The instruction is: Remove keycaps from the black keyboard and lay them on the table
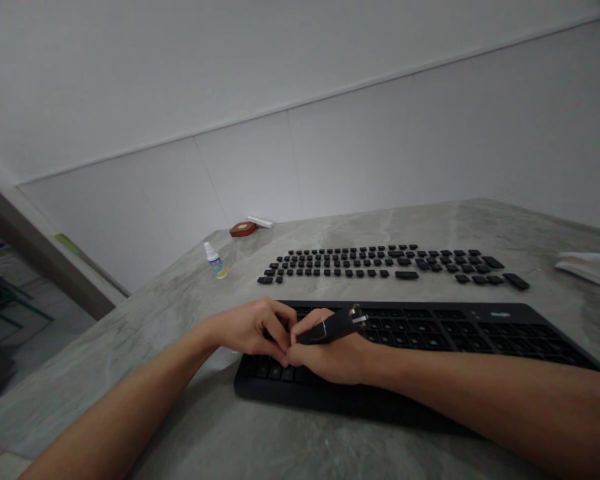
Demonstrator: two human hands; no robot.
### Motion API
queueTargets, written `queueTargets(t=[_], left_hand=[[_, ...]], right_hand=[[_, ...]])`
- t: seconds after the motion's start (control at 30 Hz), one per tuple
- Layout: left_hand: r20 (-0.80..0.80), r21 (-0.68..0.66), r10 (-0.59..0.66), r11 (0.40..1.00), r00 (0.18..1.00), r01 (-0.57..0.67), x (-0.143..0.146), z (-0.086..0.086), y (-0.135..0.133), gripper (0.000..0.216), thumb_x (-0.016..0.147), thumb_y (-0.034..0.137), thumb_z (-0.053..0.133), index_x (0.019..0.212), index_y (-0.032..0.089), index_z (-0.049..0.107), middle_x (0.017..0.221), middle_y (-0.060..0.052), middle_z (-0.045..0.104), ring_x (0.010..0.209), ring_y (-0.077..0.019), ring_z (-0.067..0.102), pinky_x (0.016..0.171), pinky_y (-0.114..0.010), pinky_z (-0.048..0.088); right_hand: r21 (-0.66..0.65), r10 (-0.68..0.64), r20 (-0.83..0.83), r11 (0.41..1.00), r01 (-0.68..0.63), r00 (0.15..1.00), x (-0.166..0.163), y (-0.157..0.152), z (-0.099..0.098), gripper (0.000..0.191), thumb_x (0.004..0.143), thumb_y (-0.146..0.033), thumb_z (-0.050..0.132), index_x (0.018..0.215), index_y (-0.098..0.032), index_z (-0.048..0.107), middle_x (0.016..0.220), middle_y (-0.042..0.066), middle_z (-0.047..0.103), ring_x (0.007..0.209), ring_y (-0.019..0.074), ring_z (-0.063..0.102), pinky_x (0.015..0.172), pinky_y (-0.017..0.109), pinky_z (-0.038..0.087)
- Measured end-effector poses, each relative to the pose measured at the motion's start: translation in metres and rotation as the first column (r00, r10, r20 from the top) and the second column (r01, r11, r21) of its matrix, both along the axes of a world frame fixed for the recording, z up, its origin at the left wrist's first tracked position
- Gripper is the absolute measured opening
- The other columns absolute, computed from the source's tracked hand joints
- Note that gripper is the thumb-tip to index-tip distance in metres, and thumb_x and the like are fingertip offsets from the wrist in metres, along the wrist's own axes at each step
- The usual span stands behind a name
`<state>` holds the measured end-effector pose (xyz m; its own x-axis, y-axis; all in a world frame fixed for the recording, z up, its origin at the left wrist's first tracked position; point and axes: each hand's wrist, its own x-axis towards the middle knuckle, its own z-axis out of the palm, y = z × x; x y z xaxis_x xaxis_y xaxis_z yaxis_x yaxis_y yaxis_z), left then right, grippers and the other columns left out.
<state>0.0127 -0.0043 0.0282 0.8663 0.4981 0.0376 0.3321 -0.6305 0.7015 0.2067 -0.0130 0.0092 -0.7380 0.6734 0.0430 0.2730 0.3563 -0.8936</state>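
Observation:
A black keyboard (480, 313) lies in front of me, and its key bed shows open sockets where keycaps are off. My right hand (330, 357) is closed around a black pen-like tool with a metal end (335, 325), tilted up to the right. Its lower tip is hidden by my fingers. My left hand (257, 327) pinches close beside it over the keyboard's left part; whatever is between those fingertips cannot be made out. Both hands' fingertips meet there. Behind the keyboard, loose black keycaps (406, 275) are laid out in rows on the table.
On the grey marbled table (190, 427) a small white spray bottle (215, 261) stands at the left. A reddish-brown case (243, 229) and a white strip (260, 221) lie at the back edge by the wall. White cloth or paper (593, 268) lies at the far right.

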Motion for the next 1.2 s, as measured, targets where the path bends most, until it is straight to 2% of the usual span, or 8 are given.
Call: queueTargets(t=[0.3, 0.5, 0.63, 0.8, 0.9, 1.03, 1.13, 1.2], left_hand=[[-0.020, 0.024, -0.006, 1.000, 1.000, 0.006, 0.000, -0.003, -0.001, 0.010, 0.086, 0.026, 0.072, 0.089, 0.019, 0.079, 0.105, -0.010, 0.072, 0.092, -0.0224, 0.068, 0.087, -0.033, 0.054], [-0.025, 0.068, -0.009, 0.998, 1.000, 0.011, 0.001, -0.002, -0.002, 0.010, 0.086, 0.022, 0.070, 0.081, 0.018, 0.078, 0.094, -0.009, 0.070, 0.082, -0.0186, 0.066, 0.079, -0.029, 0.054], [-0.039, 0.110, -0.011, 0.994, 0.999, 0.015, 0.002, -0.001, -0.003, 0.015, 0.088, 0.024, 0.067, 0.078, 0.018, 0.077, 0.082, -0.008, 0.066, 0.074, -0.0159, 0.062, 0.069, -0.025, 0.051], [-0.009, 0.128, -0.037, 0.991, 0.999, 0.038, 0.010, 0.002, -0.007, 0.016, 0.088, 0.021, 0.065, 0.076, 0.017, 0.074, 0.082, -0.008, 0.066, 0.074, -0.0153, 0.061, 0.067, -0.025, 0.049], [-0.025, 0.184, -0.018, 0.983, 1.000, 0.023, 0.013, 0.001, -0.008, 0.014, 0.088, 0.019, 0.063, 0.078, 0.017, 0.072, 0.082, -0.007, 0.065, 0.074, -0.0152, 0.060, 0.066, -0.024, 0.048], [-0.003, 0.266, 0.022, 0.964, 1.000, -0.021, 0.013, -0.002, -0.007, 0.014, 0.089, 0.017, 0.058, 0.079, 0.015, 0.067, 0.082, -0.007, 0.064, 0.069, -0.0138, 0.058, 0.063, -0.023, 0.047], [-0.050, 0.389, 0.080, 0.919, 0.996, -0.055, 0.010, -0.007, -0.004, 0.008, 0.087, 0.015, 0.056, 0.085, 0.015, 0.064, 0.084, -0.006, 0.063, 0.071, -0.0145, 0.058, 0.064, -0.024, 0.046], [-0.082, 0.469, 0.120, 0.881, 0.989, -0.068, 0.008, -0.010, -0.002, 0.009, 0.085, 0.014, 0.055, 0.091, 0.016, 0.062, 0.084, -0.006, 0.063, 0.071, -0.0151, 0.058, 0.065, -0.025, 0.046]], right_hand=[[-0.050, -0.090, 0.017, 0.995, 0.090, 0.996, -0.003, 0.003, -0.001, 0.025, 0.066, -0.008, 0.059, 0.045, -0.016, 0.051, 0.049, -0.004, 0.045, 0.054, 0.0107, 0.043, 0.051, 0.023, 0.034], [0.179, -0.038, 0.034, 0.983, 0.032, 0.999, -0.001, -0.005, -0.002, 0.024, 0.070, -0.010, 0.056, 0.047, -0.015, 0.050, 0.049, -0.004, 0.046, 0.048, 0.0085, 0.040, 0.048, 0.022, 0.030], [0.517, 0.026, 0.044, 0.855, -0.046, 0.999, 0.004, -0.004, -0.018, 0.022, 0.066, -0.019, 0.063, 0.047, -0.016, 0.052, 0.045, -0.005, 0.043, 0.042, 0.0065, 0.030, 0.045, 0.023, 0.023], [0.638, 0.185, 0.085, 0.745, -0.196, 0.979, 0.012, 0.004, -0.032, 0.019, 0.062, -0.022, 0.068, 0.051, -0.016, 0.054, 0.047, -0.005, 0.045, 0.043, 0.0077, 0.037, 0.044, 0.023, 0.023], [0.549, 0.143, 0.004, 0.827, -0.122, 0.990, 0.016, 0.001, -0.025, 0.013, 0.067, -0.015, 0.062, 0.056, -0.015, 0.056, 0.052, -0.005, 0.049, 0.047, 0.0077, 0.041, 0.046, 0.021, 0.028], [0.216, -0.053, -0.136, 0.973, 0.082, 0.989, 0.016, -0.001, -0.007, 0.024, 0.071, -0.011, 0.055, 0.049, -0.016, 0.046, 0.048, -0.005, 0.041, 0.046, 0.0075, 0.037, 0.046, 0.021, 0.027], [-0.148, -0.190, -0.201, 0.976, 0.162, 0.961, 0.015, 0.007, 0.000, 0.025, 0.073, -0.014, 0.051, 0.050, -0.018, 0.044, 0.045, -0.006, 0.035, 0.043, 0.0083, 0.034, 0.043, 0.023, 0.027], [-0.260, -0.242, -0.228, 0.949, 0.181, 0.943, 0.017, 0.012, 0.001, 0.023, 0.074, -0.016, 0.050, 0.052, -0.020, 0.042, 0.044, -0.007, 0.031, 0.040, 0.0086, 0.031, 0.041, 0.023, 0.026]])
